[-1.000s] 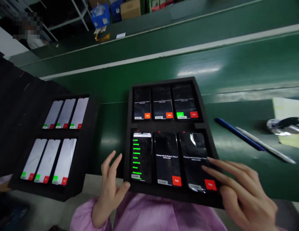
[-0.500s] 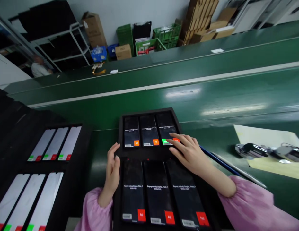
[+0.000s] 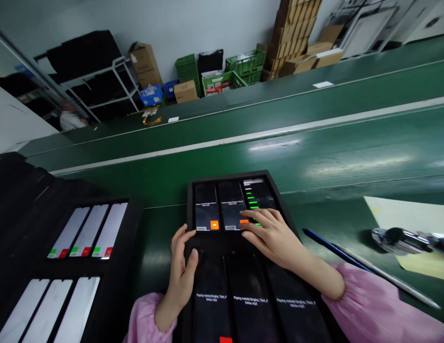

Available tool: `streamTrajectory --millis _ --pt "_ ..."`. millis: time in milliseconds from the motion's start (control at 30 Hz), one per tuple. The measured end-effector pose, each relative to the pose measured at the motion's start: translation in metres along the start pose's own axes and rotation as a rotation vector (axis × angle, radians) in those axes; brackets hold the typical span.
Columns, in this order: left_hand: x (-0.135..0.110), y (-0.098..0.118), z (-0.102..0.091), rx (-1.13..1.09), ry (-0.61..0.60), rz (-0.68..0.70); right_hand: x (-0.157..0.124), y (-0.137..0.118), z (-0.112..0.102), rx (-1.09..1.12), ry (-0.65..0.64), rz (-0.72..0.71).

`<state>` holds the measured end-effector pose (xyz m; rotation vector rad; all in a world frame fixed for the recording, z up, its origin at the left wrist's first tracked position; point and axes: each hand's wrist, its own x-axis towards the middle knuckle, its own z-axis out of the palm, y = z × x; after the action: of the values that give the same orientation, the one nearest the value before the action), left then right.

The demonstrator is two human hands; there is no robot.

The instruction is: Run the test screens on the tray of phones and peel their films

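A black tray (image 3: 212,245) in front of me holds two rows of smartphones. In the far row, the left smartphone (image 3: 206,209) and the middle smartphone (image 3: 230,197) show "Playing melody" text on dark screens. The far right smartphone (image 3: 264,188) shows a list with green bars. My right hand (image 3: 273,236) is open, its fingertips over the orange button of the middle phone and the lower part of the right one. Whether they touch the glass I cannot tell. My left hand (image 3: 182,274) is open at the tray's left edge, thumb and fingers apart, holding nothing.
At left stands another black tray (image 3: 73,267) of phones with pale lit screens. A blue pen (image 3: 324,242), a silver pen (image 3: 404,283) and shiny metal objects (image 3: 402,240) on paper lie at right. A person (image 3: 70,116) is at the far left, beyond the green bench (image 3: 222,157).
My right hand has moved left to the middle phone. The far right phone's screen has switched from melody text to a list with green bars. The view has shifted slightly.
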<state>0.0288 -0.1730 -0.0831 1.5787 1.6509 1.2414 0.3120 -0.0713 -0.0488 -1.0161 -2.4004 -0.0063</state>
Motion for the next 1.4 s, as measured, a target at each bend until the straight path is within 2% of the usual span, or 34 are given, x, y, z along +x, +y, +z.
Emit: streamTrajectory --millis 133,200,333,433,500,633,767,967,1100,1167,1233,1300,1400 --pt "-0.005 -0.001 0.001 0.018 -0.026 0.031 0.005 -0.005 0.003 0.015 -0.023 -0.026" --pt "0.000 0.000 -0.002 0.057 -0.064 0.058 0.006 -0.007 0.003 0.015 -0.025 -0.030" --pt "0.032 0.002 -0.006 0.258 -0.173 0.181 0.006 -0.009 0.005 0.008 -0.024 -0.040" --pt "0.057 0.000 -0.002 0.313 -0.146 0.247 0.005 -0.009 0.006 -0.006 -0.017 -0.038" --pt "0.066 -0.003 0.004 0.326 -0.124 0.280 0.003 -0.009 0.006 -0.018 -0.008 -0.032" --pt "0.061 -0.007 0.011 0.396 -0.089 0.347 -0.003 -0.008 0.005 -0.033 0.017 -0.016" --pt "0.054 -0.009 0.009 0.471 -0.051 0.396 -0.007 -0.009 0.006 -0.037 0.020 -0.029" --pt "0.056 -0.010 0.010 0.515 -0.025 0.409 0.006 -0.016 0.017 -0.076 0.013 -0.062" --pt "0.055 -0.011 0.006 0.563 -0.011 0.406 0.011 -0.016 0.004 -0.115 0.074 -0.050" --pt "0.053 -0.014 0.000 0.594 -0.005 0.390 -0.001 -0.009 -0.011 -0.130 0.125 -0.011" --pt "0.051 -0.017 -0.005 0.619 -0.004 0.367 -0.025 0.005 -0.027 -0.172 0.178 0.065" --pt "0.049 -0.021 -0.010 0.633 -0.011 0.346 -0.061 0.024 -0.038 -0.272 0.205 0.177" --pt "0.048 -0.023 -0.012 0.639 -0.031 0.331 -0.122 0.055 -0.042 -0.416 0.134 0.283"
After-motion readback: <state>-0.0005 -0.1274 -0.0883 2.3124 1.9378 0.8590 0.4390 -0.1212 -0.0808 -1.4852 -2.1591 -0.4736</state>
